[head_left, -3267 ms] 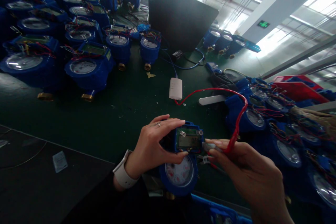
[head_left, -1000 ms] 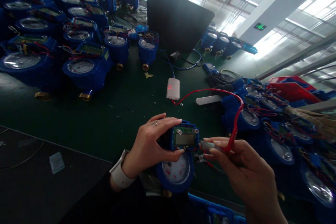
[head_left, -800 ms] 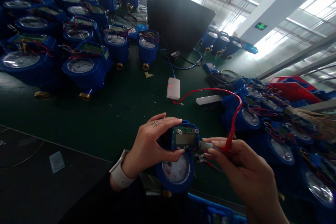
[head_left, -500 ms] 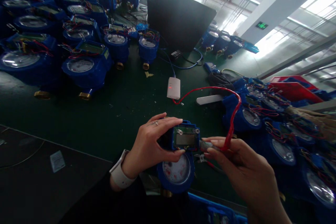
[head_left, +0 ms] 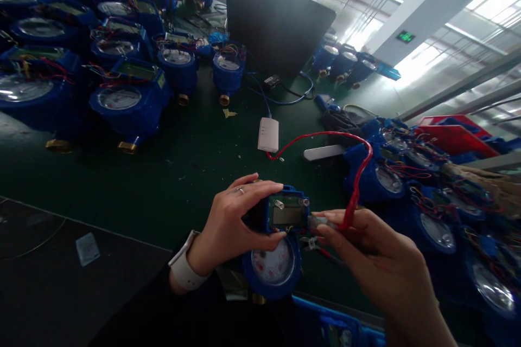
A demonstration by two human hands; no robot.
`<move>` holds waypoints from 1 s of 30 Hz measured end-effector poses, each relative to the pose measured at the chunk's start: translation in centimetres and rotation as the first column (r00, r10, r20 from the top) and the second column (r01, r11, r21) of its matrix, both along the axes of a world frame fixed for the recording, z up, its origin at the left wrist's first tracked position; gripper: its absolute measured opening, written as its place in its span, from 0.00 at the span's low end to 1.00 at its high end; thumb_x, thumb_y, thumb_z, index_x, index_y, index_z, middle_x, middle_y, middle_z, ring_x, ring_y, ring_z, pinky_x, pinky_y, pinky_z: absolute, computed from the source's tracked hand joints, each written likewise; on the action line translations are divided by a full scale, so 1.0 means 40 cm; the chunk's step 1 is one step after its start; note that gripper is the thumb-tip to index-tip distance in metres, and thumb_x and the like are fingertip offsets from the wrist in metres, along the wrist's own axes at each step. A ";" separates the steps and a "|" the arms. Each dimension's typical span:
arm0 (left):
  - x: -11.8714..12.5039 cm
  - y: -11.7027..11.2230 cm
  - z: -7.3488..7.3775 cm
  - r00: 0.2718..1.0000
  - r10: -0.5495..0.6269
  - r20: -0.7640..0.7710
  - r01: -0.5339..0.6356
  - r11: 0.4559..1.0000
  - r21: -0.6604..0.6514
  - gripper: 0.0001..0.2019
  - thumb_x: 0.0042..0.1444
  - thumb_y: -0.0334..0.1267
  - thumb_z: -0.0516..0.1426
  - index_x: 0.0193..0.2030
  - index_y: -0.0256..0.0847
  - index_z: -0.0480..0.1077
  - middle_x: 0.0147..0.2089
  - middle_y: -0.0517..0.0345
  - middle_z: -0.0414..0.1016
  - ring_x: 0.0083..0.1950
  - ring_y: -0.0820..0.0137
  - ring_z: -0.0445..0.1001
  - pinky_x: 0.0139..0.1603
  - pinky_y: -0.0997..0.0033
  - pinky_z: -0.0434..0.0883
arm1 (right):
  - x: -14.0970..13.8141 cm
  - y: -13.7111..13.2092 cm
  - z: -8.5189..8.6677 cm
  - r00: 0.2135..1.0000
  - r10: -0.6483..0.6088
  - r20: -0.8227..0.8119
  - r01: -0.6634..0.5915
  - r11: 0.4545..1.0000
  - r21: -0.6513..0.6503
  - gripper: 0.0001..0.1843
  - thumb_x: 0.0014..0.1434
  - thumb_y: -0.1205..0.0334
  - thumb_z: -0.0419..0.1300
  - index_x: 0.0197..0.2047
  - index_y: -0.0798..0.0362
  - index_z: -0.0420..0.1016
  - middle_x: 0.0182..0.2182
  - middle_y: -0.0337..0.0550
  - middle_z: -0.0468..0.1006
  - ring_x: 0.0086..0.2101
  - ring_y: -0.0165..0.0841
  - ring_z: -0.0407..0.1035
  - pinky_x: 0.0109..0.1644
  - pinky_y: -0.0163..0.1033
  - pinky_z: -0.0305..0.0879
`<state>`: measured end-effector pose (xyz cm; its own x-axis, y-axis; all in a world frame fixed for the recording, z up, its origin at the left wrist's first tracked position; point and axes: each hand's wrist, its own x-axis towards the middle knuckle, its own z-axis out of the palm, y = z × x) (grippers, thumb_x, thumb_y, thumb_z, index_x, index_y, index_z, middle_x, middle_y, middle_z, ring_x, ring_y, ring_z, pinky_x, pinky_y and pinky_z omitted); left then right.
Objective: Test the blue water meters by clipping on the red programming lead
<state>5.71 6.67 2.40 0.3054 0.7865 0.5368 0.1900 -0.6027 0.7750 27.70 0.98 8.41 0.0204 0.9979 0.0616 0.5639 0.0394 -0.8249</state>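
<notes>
your left hand (head_left: 228, 225), a white band at its wrist, grasps the round blue plastic water meter (head_left: 277, 244) at the near edge of the green felt-like bench (head_left: 171, 173), thumb and fingers pinching the sides of its rectangular display housing. your right hand (head_left: 378, 265) pinches a small grey metal probe tip (head_left: 319, 222) on a glossy red cable (head_left: 358, 173), the tip touching the housing's right side. the cable arcs far-left to a white rectangular plastic box (head_left: 268, 134). rows of identical blue meters (head_left: 122, 97) stand far left.
</notes>
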 end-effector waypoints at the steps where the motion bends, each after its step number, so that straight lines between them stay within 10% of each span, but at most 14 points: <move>1: 0.000 0.001 0.000 1.000 0.001 0.002 -0.001 1.000 -0.001 0.27 0.47 0.37 0.68 0.55 0.33 0.71 0.52 0.46 0.82 0.53 0.63 0.80 0.67 0.58 0.67 | -0.001 0.001 0.001 1.000 -0.001 -0.011 0.001 1.000 -0.006 0.04 0.60 0.61 0.67 0.39 0.49 0.80 0.36 0.41 0.85 0.31 0.35 0.81 0.34 0.34 0.80; 30: -0.001 0.002 0.003 1.000 -0.012 0.004 0.012 1.000 -0.021 0.27 0.48 0.36 0.68 0.56 0.41 0.70 0.53 0.49 0.81 0.53 0.61 0.81 0.66 0.52 0.69 | -0.009 0.004 0.010 1.000 -0.008 -0.028 0.007 1.000 -0.030 0.03 0.59 0.61 0.68 0.38 0.48 0.79 0.35 0.39 0.85 0.31 0.33 0.80 0.34 0.31 0.79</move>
<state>5.66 6.74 2.54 0.3131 0.7939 0.5213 0.1795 -0.5885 0.7883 27.35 1.15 8.82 0.0292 0.9991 0.0306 0.5404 0.0100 -0.8414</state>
